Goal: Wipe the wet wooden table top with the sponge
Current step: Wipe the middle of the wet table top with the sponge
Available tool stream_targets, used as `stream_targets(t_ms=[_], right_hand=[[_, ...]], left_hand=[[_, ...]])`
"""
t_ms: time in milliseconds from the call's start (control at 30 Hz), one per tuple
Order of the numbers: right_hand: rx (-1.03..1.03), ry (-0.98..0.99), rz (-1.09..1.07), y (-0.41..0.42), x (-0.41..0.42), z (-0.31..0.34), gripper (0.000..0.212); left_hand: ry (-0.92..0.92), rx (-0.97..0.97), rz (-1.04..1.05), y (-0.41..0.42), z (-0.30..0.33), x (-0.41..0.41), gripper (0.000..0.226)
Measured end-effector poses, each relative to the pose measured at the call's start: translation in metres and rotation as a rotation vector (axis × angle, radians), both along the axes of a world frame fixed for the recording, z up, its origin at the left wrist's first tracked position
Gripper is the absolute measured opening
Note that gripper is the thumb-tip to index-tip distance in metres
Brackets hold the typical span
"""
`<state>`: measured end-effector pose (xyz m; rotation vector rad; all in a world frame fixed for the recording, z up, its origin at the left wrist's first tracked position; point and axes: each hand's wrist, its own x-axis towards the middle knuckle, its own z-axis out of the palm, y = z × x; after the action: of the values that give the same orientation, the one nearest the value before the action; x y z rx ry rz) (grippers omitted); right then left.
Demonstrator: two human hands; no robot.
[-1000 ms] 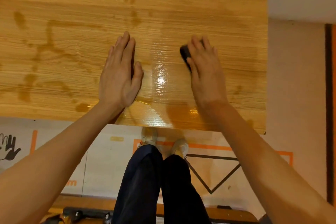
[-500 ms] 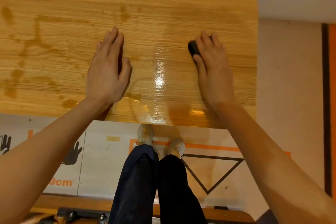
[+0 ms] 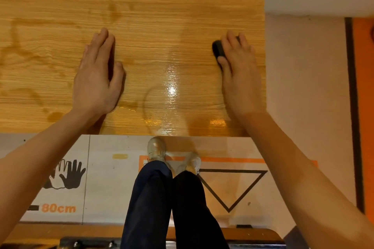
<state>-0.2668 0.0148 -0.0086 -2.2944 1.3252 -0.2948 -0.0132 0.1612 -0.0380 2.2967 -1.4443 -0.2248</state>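
Head view, sole view on record. Item one: right hand (image 3: 237,73), fingers laid flat over a dark sponge (image 3: 218,49), thumb tucked along its near side, pressing it to the wooden table top (image 3: 162,6); only the sponge's left end shows past the fingers. Change noted: across the last second I see this hand and sponge travel rightward, from near the table's middle to just beside its right edge. Item two: left hand (image 3: 97,79), fingers straight and together, palm flat on the wood, holding nothing, in much the same bracing place as before. Item three: wet sheen (image 3: 172,91) in the lane between the hands, glossy under the lamp, marking the strip the sponge has crossed. Item four: darker wet patches (image 3: 24,50) left of the left hand and along the far side. Assessment: I judge the right portion is being covered, the stroke is close to running out of table, and the left and far areas remain for later strokes.
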Motion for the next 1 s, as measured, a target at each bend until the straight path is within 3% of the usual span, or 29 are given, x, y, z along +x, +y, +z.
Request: stream_targets(t_ms=[200, 300, 467, 700, 867, 1000], right_hand=[[0.014, 0.027, 0.045, 0.097, -0.07, 0.006, 0.048], [0.038, 0.039, 0.077, 0.059, -0.063, 0.004, 0.044], [0.04, -0.068, -0.079, -0.016, -0.032, 0.0, 0.045], [0.089, -0.127, -0.165, 0.086, -0.102, -0.002, 0.048], [0.054, -0.168, -0.346, 0.099, -0.071, -0.002, 0.045], [-0.054, -0.149, -0.344, 0.134, -0.017, -0.005, 0.043]], left_hand=[[-0.008, 0.006, 0.001, -0.001, -0.001, 0.001, 0.059], [-0.006, 0.009, 0.003, -0.001, -0.001, 0.001, 0.059], [-0.001, 0.0, 0.0, 0.0, -0.003, 0.003, 0.058], [0.019, -0.009, -0.008, -0.001, 0.0, 0.002, 0.058], [0.132, -0.002, -0.085, 0.009, 0.012, 0.006, 0.057], [0.079, 0.044, -0.209, 0.048, 0.015, 0.003, 0.055]])
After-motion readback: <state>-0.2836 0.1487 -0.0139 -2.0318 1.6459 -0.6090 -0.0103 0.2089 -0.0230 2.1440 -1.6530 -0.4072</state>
